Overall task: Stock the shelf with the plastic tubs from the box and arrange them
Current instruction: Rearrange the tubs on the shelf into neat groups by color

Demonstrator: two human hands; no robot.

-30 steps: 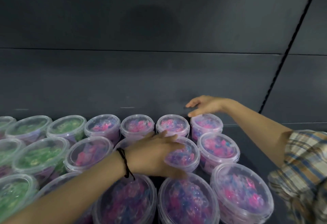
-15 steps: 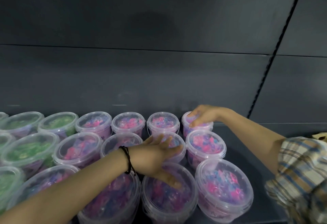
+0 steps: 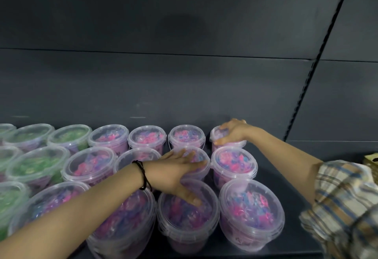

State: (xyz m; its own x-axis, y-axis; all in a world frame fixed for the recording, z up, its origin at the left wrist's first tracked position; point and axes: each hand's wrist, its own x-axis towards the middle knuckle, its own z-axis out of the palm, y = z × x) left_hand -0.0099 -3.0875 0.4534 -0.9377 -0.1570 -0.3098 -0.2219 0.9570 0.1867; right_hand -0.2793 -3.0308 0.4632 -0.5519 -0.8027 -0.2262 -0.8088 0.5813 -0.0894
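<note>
So nearest the camera there's a front row of clear round plastic tubs packed with pink, blue and purple bits (image 3: pixel 251 211), lids on, sitting on the dark grey shelf (image 3: pixel 272 179). The left hand (image 3: pixel 173 174) is lying palm-down across two of them: thumb pressing on the lid of the front middle tub (image 3: pixel 188 220), fingers (image 3: pixel 194 159) spread apart and flat on the lid of the middle-row tub behind it (image 3: pixel 199 163). It's not gripping anything, just resting or nudging. There's a black cord bracelet (image 3: pixel 143 174) on that wrist.

Further back, the right hand (image 3: pixel 232 133), plaid sleeve (image 3: pixel 345 201) rolled up, is reaching to the back-row tub at the right end (image 3: pixel 229 142), fingers curled loosely over its lid, looks like it's pushing or straightening it against the dark back panel (image 3: pixel 184 86).

Off to the left, the clear tubs with green contents (image 3: pixel 38 164) are sitting in their own rows.

Progress-wise I'd say it's well along: three rows are standing, colours are grouped, and this looks like tidying. The bare shelf to the right is showing room for more, though. A corner of what might be the box (image 3: pixel 371 162) is peeking in at the right edge, can't tell if anything's left inside.
</note>
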